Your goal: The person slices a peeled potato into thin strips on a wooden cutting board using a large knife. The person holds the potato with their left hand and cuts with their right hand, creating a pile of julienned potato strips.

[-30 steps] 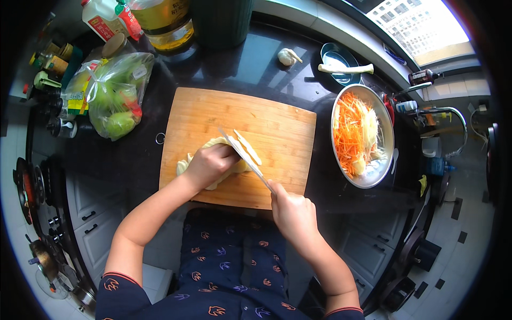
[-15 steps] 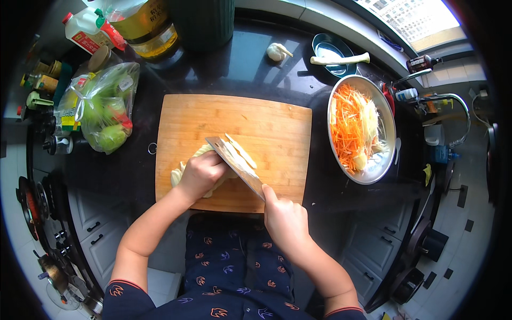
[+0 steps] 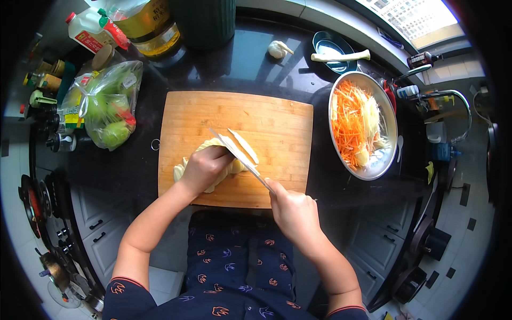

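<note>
Since the head view looks down at your board [image 3: 197, 112], take its middle as the clock's centre: the pale slices [image 3: 178, 173] bunch toward 8 o'clock, partly under your left hand [image 3: 204, 168]. That hand is curled over them, but its fingertips are hidden, so you cannot tell from here how tightly they grip. Your right hand [image 3: 295, 210], at about half past 4, is closed round the knife [image 3: 242, 157], whose blade slants up toward 11 o'clock, right beside your left fingers; whether they touch is unclear. A cut strip [image 3: 245, 146] lies just past the blade on its 1 o'clock side. The likeliest mishap is a nicked finger, if the slices slide under your left hand or a fingertip creeps past the knuckles. The heaped pieces could also shift, as they look uneven, and make the next cut skew. Watch the board's near edge at 6 o'clock: it sits by the counter's rim, and your right hand is low beside it, so a push that way could move the board. Your widest bare wood runs from 11 round to 3 o'clock. Beyond it, garlic [image 3: 277, 49] sits near 1, a dish [image 3: 336, 41] with a pale stick [image 3: 341, 56] across it near half past 1, the bowl [image 3: 376, 169] of shreds [image 3: 349, 128] near 3, and a bag [image 3: 109, 106] between 9 and 10.
</note>
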Demonstrator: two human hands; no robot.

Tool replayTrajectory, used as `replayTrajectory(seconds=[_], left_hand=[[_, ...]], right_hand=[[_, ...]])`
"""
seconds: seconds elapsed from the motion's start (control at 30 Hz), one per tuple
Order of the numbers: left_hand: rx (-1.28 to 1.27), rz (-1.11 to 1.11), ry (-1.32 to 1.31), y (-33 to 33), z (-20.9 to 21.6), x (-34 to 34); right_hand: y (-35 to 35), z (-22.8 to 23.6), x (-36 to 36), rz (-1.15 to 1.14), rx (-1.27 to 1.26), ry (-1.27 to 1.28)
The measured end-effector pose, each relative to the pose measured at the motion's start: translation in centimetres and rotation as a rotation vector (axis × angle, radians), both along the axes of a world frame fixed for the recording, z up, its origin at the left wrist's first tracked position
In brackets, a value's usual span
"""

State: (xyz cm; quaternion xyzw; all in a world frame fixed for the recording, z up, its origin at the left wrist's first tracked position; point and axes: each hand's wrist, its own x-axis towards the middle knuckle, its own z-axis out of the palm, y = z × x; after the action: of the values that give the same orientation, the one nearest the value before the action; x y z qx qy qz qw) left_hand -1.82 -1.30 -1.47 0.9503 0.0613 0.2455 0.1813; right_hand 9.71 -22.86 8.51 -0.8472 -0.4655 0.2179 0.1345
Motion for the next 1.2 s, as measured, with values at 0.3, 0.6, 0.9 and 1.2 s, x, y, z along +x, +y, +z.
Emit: replayTrajectory(seconds=[0.3, 0.6, 0.9, 1.2], left_hand=[[-0.023, -0.009, 0.028, 0.1, -0.8, -0.6], [-0.079, -0.04, 0.024, 0.2, -0.2, -0.3], [-0.019, -0.014, 0.019, 0.2, -0.7, -0.4], [-0.015, -0.012, 0.008, 0.1, -0.5, -0.5]], right_hand=[[0.2, -0.6, -0.8, 0.012, -0.128, -0.06], [1.2, -3.7, 0.8, -0.043, 0.064, 0.032], [0.1, -0.2, 0.2, -0.007, -0.056, 0.012], [-0.4, 0.4, 0.0, -0.012, -0.074, 0.025]])
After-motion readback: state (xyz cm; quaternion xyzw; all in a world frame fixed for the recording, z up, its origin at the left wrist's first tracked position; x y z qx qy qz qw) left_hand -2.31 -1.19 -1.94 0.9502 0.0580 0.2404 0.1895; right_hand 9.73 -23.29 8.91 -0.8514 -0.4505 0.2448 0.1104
